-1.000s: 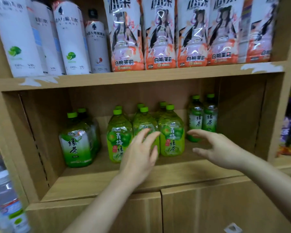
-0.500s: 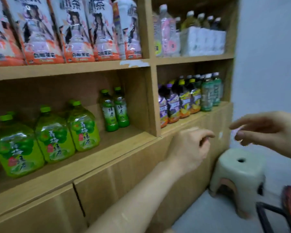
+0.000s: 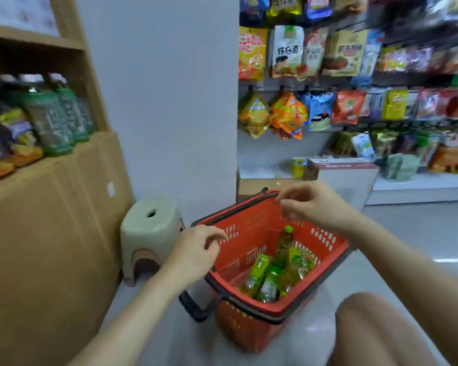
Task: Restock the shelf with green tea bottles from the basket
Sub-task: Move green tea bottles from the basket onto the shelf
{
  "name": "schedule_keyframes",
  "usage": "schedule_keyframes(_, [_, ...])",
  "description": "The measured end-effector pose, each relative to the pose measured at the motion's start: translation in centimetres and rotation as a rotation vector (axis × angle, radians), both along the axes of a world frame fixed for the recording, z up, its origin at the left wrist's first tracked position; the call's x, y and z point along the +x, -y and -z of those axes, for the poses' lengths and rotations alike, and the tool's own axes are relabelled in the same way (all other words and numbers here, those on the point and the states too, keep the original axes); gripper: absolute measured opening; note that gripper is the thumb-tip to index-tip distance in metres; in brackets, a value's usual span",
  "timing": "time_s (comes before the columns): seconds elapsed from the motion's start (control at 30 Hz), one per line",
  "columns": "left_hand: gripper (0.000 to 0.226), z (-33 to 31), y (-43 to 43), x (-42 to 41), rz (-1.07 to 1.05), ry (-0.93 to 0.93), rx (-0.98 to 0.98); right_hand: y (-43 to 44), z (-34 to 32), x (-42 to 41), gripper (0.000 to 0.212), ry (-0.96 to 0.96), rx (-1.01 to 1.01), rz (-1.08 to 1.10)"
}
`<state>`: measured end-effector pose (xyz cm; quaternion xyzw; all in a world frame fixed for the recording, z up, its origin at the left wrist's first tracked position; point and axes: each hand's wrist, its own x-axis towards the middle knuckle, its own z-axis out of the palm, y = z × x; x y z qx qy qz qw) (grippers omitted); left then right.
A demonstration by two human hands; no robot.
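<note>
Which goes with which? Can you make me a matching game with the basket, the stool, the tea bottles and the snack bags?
Things:
1. basket
2. stool
3. green tea bottles
4. snack bags

Clues:
A. hanging up high, on the right
B. lying inside the basket
C. red, with a black handle
D. pale green, with a hole on top

Right pairs: 1-C, 2-D, 3-B, 4-A.
</note>
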<state>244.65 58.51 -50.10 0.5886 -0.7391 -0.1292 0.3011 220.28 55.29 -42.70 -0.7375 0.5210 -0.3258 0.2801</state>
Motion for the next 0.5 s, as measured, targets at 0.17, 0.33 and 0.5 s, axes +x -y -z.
schedule_keyframes(0.17, [0.026, 4.2, 4.0, -5.4, 0.138, 0.109, 0.199, 3.5, 6.7, -3.6, 0.011, -0.135, 0.160, 0.023])
schedule_keyframes(0.33, [0.022, 7.5, 9.8, -9.4, 0.088, -0.029, 0.229, 10.2, 13.3, -6.8, 0.046, -0.088, 0.293, 0.189])
schedule_keyframes(0.5, [0.024, 12.1, 17.1, -12.4, 0.111, -0.076, 0.312, 18.7, 19.4, -8.7, 0.066, -0.079, 0.422, 0.310])
